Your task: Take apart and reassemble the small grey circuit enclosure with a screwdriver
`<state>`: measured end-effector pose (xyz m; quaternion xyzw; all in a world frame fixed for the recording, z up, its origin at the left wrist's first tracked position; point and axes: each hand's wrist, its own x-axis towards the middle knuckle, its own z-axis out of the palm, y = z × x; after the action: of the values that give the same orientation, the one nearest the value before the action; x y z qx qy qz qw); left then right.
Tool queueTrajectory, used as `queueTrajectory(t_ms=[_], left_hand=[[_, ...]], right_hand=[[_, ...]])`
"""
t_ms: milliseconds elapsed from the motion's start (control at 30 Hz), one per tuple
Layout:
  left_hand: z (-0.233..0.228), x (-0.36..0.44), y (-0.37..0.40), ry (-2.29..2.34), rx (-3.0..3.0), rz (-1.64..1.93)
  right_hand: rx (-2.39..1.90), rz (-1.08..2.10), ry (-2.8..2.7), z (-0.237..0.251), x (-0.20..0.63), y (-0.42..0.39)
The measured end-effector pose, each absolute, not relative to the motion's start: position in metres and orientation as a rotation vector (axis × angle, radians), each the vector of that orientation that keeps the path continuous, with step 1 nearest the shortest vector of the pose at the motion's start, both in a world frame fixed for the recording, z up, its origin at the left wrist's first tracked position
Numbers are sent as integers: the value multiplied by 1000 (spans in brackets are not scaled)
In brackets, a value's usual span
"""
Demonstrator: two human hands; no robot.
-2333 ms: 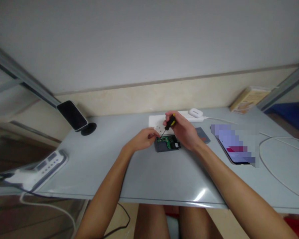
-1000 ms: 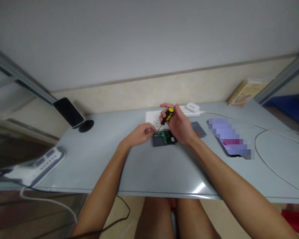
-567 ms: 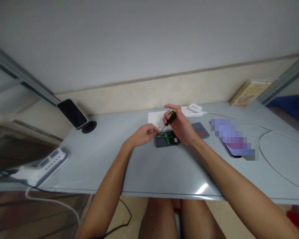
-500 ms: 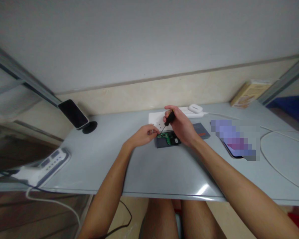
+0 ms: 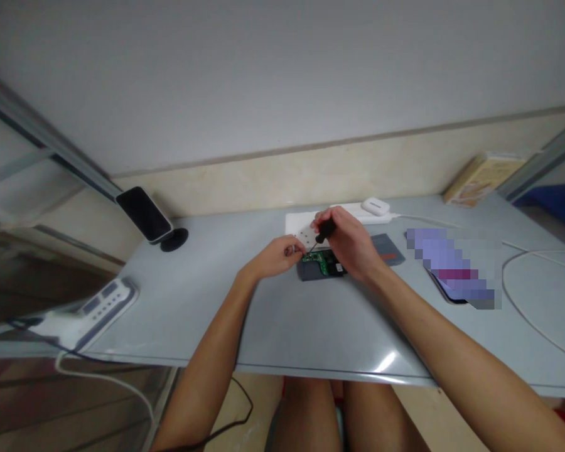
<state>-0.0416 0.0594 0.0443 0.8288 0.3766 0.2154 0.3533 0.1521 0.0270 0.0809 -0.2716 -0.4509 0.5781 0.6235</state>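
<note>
Screwdriver [image 5: 326, 230], black-handled and thin-shafted, sat tilted in the closed right hand [image 5: 352, 243] mid-frame, its tip down at a green circuit board [image 5: 323, 266] in a flat, dark-grey casing [image 5: 310, 272]. The left hand [image 5: 275, 256] curled at the casing's upper-left corner; whether it gripped anything, I couldn't tell.

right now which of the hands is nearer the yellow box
Right. The right hand is left of the yellow box, closer to the camera; the left hand is farther left.

On the table [image 5: 183, 301], a circuit board [image 5: 322, 266] lay mid-way, an earphone case [image 5: 375, 206] behind it to the right. A phone [image 5: 452, 267] lay farther right, a box [image 5: 483, 178] behind that. Back left stood a stand [image 5: 174, 240], a corded unit [image 5: 101, 311] before it.
</note>
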Motion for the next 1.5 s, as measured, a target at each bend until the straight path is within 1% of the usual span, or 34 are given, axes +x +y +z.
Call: queueTrajectory(t_ms=[133, 267, 433, 600, 733, 1033, 1167, 1267, 1400, 1500], left_hand=[[45, -42, 59, 971, 2148, 557], [45, -41, 59, 972, 2170, 542], [44, -41, 60, 969, 2196, 549], [44, -41, 59, 968, 2164, 551], [44, -41, 58, 957, 2173, 562], [44, -40, 59, 972, 2164, 549], [43, -41, 60, 983, 2161, 549], [42, -41, 61, 978, 2159, 554], [41, -41, 62, 979, 2166, 553], [40, -41, 62, 978, 2172, 553]], right_hand=[[-613, 1357, -1009, 80, 150, 26], [-644, 1287, -970, 80, 150, 29], [-641, 1334, -1024, 83, 154, 29], [-630, 1367, -1047, 76, 155, 29], [-669, 1243, -1092, 72, 153, 33], [-694, 1241, -1191, 69, 157, 32], [-698, 1173, -1146, 67, 155, 34], [-710, 1178, -1168, 68, 155, 36], [-801, 1061, -1253, 69, 158, 36], [-797, 1042, -1210, 68, 160, 37]])
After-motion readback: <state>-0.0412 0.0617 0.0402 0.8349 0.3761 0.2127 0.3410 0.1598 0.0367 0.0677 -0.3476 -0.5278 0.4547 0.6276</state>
